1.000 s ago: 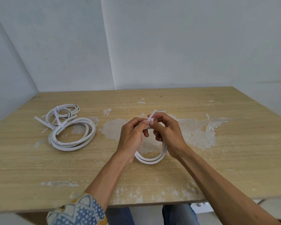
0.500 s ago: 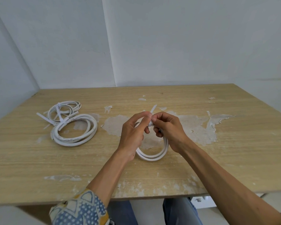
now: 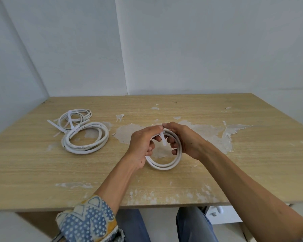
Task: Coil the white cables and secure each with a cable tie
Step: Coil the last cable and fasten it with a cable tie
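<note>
Coil point(image 3: 164, 165) of white cable, two or three loops, held just above the table point(image 3: 252, 154) at the centre of the frame, its lower edge nearest the viewer. The left hand point(image 3: 142, 145) curls round the coil's left side and the right hand point(image 3: 185, 140) round its right side, fingers hooked through the ring. This grip likely keeps the loops stacked so they cannot spring apart. Thumbs and forefingers of both hands meet at the top of the coil, where a white tie point(image 3: 163, 139) crosses the loops; its free end hangs down inside the ring between the hands. Which hand pinches the tie itself is hidden by the fingertips, and whether it is threaded through its head cannot be told.

At the left of the frame, well apart from the hands, two finished coils lie touching on the table: a big coil point(image 3: 87, 149) nearer, a small coil point(image 3: 75, 116) behind it, each bound with a tie whose long tail sticks out. The tabletop has a peeled patch point(image 3: 129, 133) under and behind the hands. Plain pale walls rise behind. A patterned sleeve point(image 3: 89, 219) shows at the bottom left. Nothing lies between the hands and the table.
</note>
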